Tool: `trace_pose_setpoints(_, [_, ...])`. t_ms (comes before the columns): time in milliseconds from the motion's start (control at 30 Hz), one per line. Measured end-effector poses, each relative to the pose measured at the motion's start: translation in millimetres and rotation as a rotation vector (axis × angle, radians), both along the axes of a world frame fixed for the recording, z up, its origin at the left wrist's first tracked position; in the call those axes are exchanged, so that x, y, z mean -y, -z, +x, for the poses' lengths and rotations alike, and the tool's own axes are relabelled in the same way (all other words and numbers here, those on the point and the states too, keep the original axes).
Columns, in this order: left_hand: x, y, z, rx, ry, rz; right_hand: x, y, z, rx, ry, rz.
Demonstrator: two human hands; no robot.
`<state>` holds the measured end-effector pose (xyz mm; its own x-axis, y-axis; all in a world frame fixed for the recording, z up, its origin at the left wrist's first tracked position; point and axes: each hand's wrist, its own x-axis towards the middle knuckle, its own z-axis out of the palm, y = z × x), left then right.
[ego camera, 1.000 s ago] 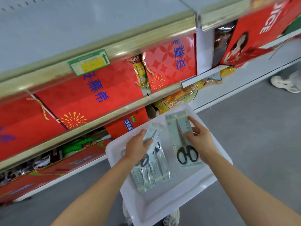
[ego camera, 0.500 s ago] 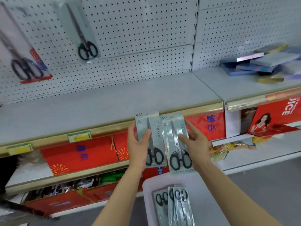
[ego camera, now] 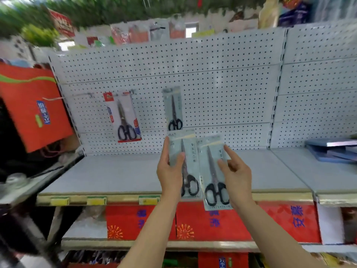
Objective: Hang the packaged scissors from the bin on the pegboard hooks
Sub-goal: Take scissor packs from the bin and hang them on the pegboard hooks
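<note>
My left hand [ego camera: 169, 175] grips one pale blue pack of black-handled scissors [ego camera: 190, 151] by its left edge. My right hand [ego camera: 236, 176] holds a second matching pack [ego camera: 210, 171] from its right side. Both packs are upright, side by side, in front of the shelf and below the white pegboard [ego camera: 222, 89]. On the pegboard hang a similar pack [ego camera: 173, 108] just above my left hand and a larger red-trimmed scissors pack [ego camera: 123, 117] to its left. The bin is out of view.
A grey shelf [ego camera: 116, 175] runs below the pegboard. Red gift bags [ego camera: 270, 223] fill the lower shelves and one red bag [ego camera: 32, 105] hangs at the left. Blue folders [ego camera: 332, 149] lie on the shelf at the right.
Both hands have lifted a scissors pack each out of the bin and raised them toward the pegboard. My view has swung up from the bin to the pegboard.
</note>
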<state>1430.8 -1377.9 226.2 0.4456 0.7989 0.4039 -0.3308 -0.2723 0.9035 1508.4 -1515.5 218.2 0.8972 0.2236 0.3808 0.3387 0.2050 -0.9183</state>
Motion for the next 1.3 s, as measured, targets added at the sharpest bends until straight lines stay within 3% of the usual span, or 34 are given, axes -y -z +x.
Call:
trace_pose_setpoints(500, [-83.1, -113.4, 65.4, 0.041, -0.002, 0.004, -61.8, -81.0, 29.4, 0.003, 0.118, 0.155])
trace_pose_setpoints(933, [-114.8, -107.1, 107.9, -0.055, -0.043, 0.012, -92.5, -89.6, 45.8, 0.054, 0.108, 0.180])
trace_pose_setpoints(1300, [-135.9, -86.2, 131.6, -0.177, -0.176, 0.199, -122.7, -90.5, 48.9, 0.085, 0.083, 0.184])
